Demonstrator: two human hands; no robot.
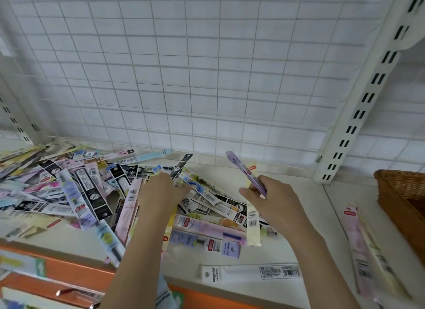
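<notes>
A big heap of long flat packets (76,189) in many colours covers the left and middle of a white shelf (296,189). My left hand (158,191) reaches into the heap from above, fingers curled down among the packets near its middle; what they hold is hidden. My right hand (266,198) is raised to the right of the heap and grips a thin bundle of purple packets (246,170) that points up and to the left, with a yellow packet behind it.
A white packet (250,272) lies alone near the shelf's front edge. Two pale packets (365,244) lie at the right beside a brown wicker basket (404,193). A white wire grid (207,78) forms the back wall. A slotted upright (358,113) stands at the right. Orange shelf front (69,269) below.
</notes>
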